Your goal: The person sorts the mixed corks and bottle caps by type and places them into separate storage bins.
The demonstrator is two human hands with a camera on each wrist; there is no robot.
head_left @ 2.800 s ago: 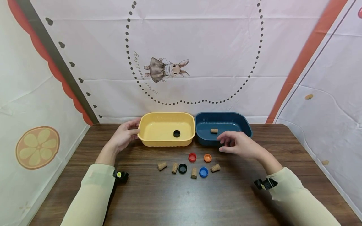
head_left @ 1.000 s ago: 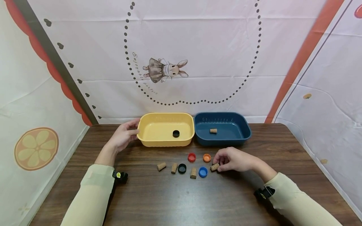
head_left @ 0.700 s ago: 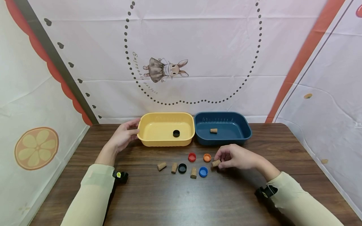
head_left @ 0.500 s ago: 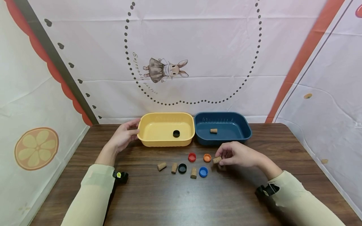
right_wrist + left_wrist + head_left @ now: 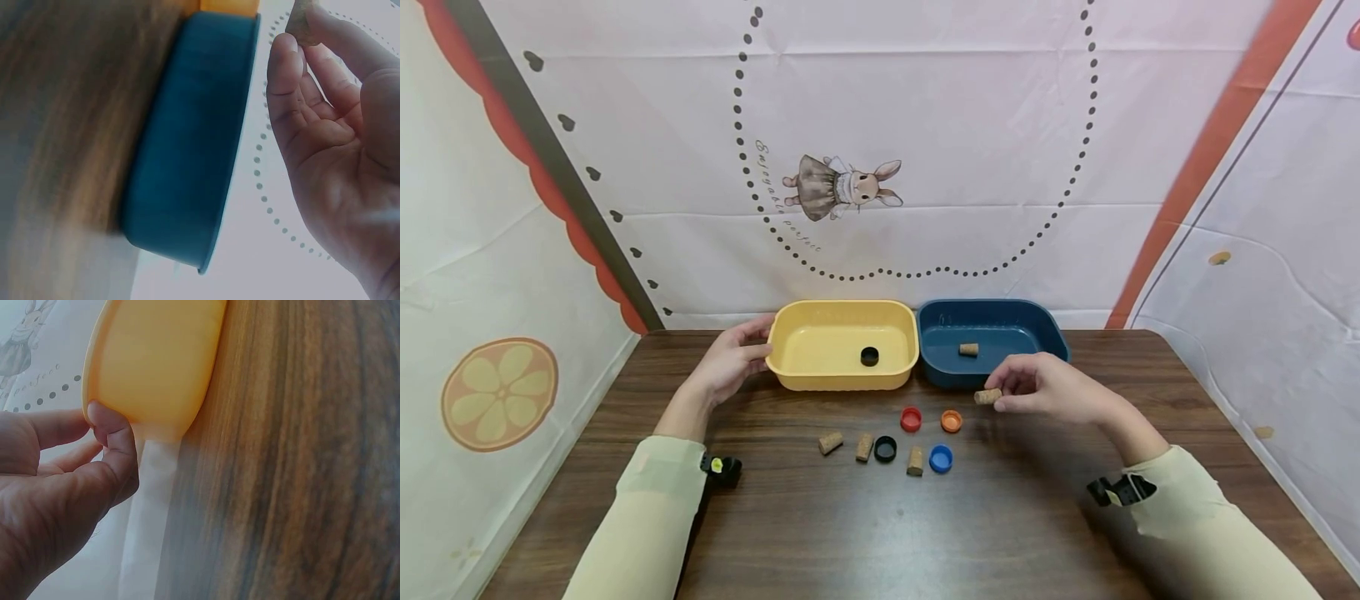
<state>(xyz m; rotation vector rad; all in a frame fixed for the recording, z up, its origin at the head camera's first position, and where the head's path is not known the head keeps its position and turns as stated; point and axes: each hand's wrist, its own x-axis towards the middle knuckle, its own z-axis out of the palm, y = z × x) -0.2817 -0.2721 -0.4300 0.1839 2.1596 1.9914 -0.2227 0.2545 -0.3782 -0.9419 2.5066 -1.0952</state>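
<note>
My right hand (image 5: 1048, 387) pinches a cork (image 5: 988, 397) between thumb and fingertips, just in front of the blue bin (image 5: 934, 373). In the right wrist view the same cork (image 5: 301, 24) shows at the top, partly cut off. My left hand (image 5: 730, 358) grips the left end of the yellow bin (image 5: 842, 382); in the left wrist view its thumb and fingers close on the rim. One cork (image 5: 968, 349) lies inside the blue bin. A black bottle cap (image 5: 869, 357) lies in the yellow one.
On the wooden table (image 5: 850, 533) lie three corks, among them one on the left (image 5: 831, 442), a red cap (image 5: 911, 419), an orange cap (image 5: 951, 421), a black cap (image 5: 885, 449) and a blue cap (image 5: 941, 458). A printed cloth (image 5: 985, 167) hangs behind the bins.
My right hand went down from near the blue bin to a cork on the table, picked it up and carried it back toward that bin. The left hand stays put.
</note>
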